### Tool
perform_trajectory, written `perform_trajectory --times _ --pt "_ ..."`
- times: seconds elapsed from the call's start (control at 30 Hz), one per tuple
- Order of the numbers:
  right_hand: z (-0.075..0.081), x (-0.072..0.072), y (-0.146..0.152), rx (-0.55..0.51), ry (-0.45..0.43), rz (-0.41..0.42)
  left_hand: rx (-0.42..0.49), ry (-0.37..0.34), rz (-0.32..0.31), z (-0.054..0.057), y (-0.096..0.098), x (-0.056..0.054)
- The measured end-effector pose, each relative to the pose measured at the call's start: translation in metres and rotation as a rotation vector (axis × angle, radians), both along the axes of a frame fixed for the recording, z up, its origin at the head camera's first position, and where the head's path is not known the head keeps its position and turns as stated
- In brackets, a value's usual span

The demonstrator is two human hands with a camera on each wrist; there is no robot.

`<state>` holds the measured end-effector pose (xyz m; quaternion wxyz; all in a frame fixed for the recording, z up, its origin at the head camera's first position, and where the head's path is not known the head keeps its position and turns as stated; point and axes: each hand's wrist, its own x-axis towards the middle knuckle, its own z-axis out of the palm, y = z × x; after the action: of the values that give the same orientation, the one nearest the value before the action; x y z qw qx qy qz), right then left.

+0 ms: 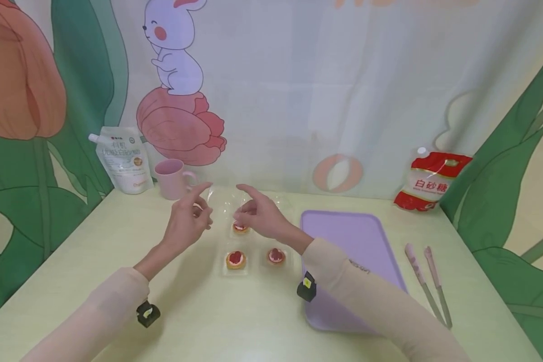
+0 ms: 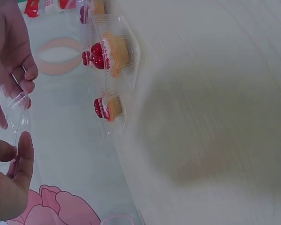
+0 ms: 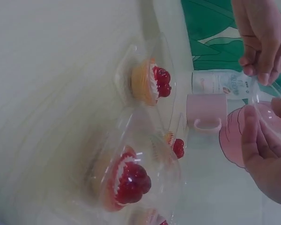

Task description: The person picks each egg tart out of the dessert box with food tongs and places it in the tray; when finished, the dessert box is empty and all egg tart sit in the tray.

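Observation:
My left hand [image 1: 187, 218] and right hand [image 1: 262, 216] are raised at the back middle of the table, facing each other. Between them they pinch a thin clear plastic container [image 3: 267, 110], one side each; its full shape is hard to make out. Below and in front of the hands, several small tarts with red berries and white cream sit in clear plastic boxes. In the head view there is a front-left tart [image 1: 236, 260], a front-right tart [image 1: 276, 256] and one tart [image 1: 241, 228] partly hidden by my right hand.
A lilac tray [image 1: 344, 221] lies right of the boxes, partly under my right sleeve. Beyond it are two pink-handled knives [image 1: 434, 289]. A red sugar bag [image 1: 427, 183] stands back right; a pink mug [image 1: 171, 181] and a white pouch [image 1: 125, 161] stand back left, before a printed curtain.

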<state>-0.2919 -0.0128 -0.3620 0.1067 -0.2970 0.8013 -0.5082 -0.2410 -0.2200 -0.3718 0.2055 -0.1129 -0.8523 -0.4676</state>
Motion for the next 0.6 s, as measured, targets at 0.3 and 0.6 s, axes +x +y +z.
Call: perform_trajectory --times 0.3,0.6 --pt "0.0 -0.015 -0.014 0.203 0.206 0.022 0.221 -0.273 0.003 0.004 -0.013 -0.005" --pt "-0.002 -0.031 -0.032 0.399 0.268 0.072 0.245 -0.444 0.005 0.005 -0.03 -0.013"
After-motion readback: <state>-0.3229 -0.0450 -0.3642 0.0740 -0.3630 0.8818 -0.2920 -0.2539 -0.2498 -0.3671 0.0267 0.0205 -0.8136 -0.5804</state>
